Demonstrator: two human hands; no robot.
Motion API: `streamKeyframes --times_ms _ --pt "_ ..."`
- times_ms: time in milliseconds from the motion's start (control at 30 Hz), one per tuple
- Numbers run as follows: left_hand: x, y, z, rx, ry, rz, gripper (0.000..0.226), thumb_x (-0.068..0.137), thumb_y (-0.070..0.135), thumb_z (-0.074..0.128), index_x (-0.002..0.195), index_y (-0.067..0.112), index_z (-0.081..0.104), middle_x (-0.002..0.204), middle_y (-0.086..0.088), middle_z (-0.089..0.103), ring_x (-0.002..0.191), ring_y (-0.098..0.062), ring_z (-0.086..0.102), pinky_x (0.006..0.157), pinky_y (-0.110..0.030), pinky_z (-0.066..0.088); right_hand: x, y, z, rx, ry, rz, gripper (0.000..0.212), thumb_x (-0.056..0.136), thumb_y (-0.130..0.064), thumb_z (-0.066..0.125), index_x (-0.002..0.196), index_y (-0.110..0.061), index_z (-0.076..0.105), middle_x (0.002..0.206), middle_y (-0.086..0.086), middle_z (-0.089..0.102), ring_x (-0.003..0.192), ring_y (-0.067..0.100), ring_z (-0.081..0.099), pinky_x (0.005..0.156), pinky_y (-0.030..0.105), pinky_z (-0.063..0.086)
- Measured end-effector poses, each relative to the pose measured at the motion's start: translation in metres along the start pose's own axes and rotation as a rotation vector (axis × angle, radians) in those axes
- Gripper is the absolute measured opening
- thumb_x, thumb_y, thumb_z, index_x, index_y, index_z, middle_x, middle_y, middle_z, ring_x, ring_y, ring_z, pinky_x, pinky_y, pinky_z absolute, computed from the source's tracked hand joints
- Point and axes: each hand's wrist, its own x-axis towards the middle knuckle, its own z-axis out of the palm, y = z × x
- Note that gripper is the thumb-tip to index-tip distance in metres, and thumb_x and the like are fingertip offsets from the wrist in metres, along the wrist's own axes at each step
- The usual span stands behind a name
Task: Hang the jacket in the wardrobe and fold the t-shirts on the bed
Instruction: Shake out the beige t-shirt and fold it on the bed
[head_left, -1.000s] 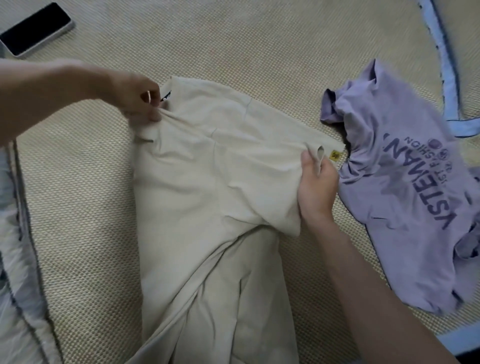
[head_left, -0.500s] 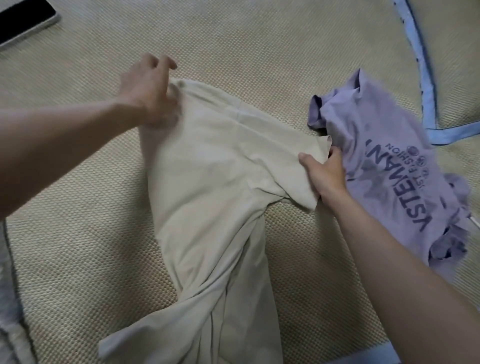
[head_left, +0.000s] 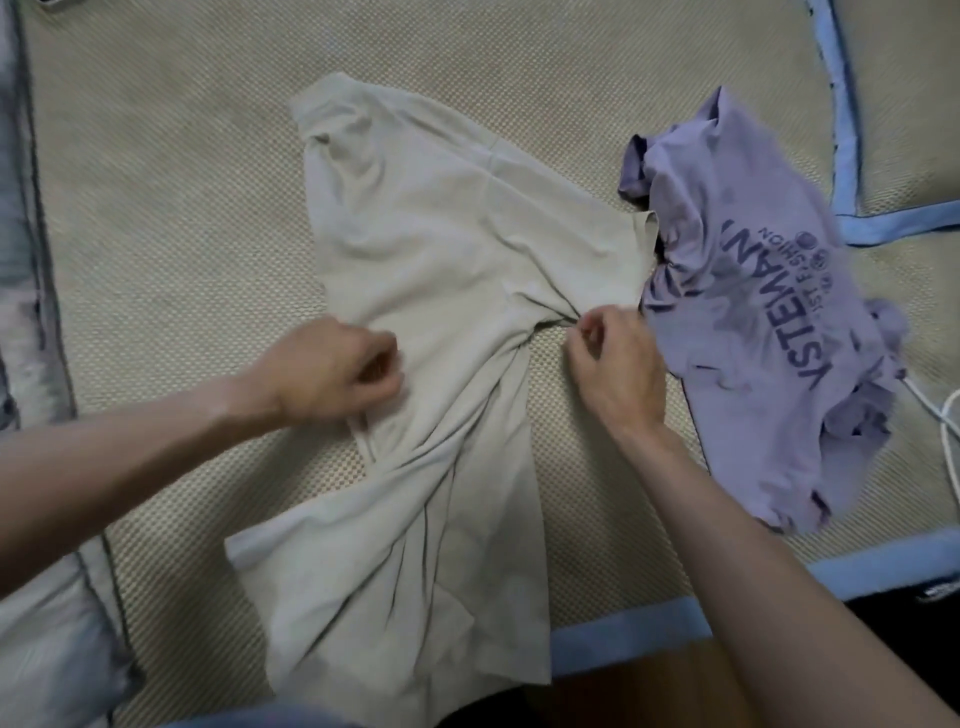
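Beige tee (head_left: 426, 270) runs collar at 11 to hem at 6 on the woven mat (head_left: 166, 208); left hand (head_left: 332, 371) and right hand (head_left: 615, 358) both pinch its waist.

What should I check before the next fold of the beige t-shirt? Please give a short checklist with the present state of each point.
1. Left hand grips the beige t-shirt at its left side: ok.
2. Right hand pinches the cloth under the right sleeve: ok.
3. Shirt lies flat on the woven mat: not ok, the waist is twisted into creases.
4. Lower hem is spread straight: not ok, it is bunched near the mat's blue border.
5. Purple t-shirt is apart from the beige one: not ok, the sleeve edge touches it.
6. Collar is smooth: cannot tell.
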Motion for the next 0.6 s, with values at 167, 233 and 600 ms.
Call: streamKeyframes --times_ms 167,233,600 --pt "-0.083 0.022 0.046 -0.148 -0.386 -0.275 0.054 0.083 0.083 0.045 0.083 0.03 0.055 0.077 0.014 0.062 0.074 -0.009 0.059 0.069 -0.032 0.048 -0.086 -0.007 0.012 0.122 -0.482 0.222 0.036 0.083 -0.049 0.071 0.105 -0.022 0.062 0.092 -0.006 0.068 0.089 0.018 0.065 0.081 0.037 0.054" --pt "-0.109 0.025 0.059 -0.213 -0.441 -0.29 0.047 0.084 0.077 0.052 0.082 0.031 0.057 0.079 0.016 0.062 0.076 -0.007 0.059 0.067 -0.029 0.044 -0.11 -0.006 0.017 0.114 -0.534 0.3 0.047 0.078 -0.052 0.075 0.108 -0.02 0.06 0.099 -0.003 0.069 0.094 0.021 0.066 0.082 0.036 0.052" --pt "-0.192 0.105 0.046 -0.585 0.299 -0.314 0.019 0.089 0.036 0.07 0.096 0.024 0.056 0.081 0.016 0.058 0.073 -0.002 0.053 0.059 -0.025 0.036 -0.214 0.012 -0.001 0.318 -0.517 0.432 0.04 0.087 -0.014 0.075 0.123 -0.007 0.059 0.101 -0.001 0.068 0.103 0.027 0.068 0.073 0.028 0.045"
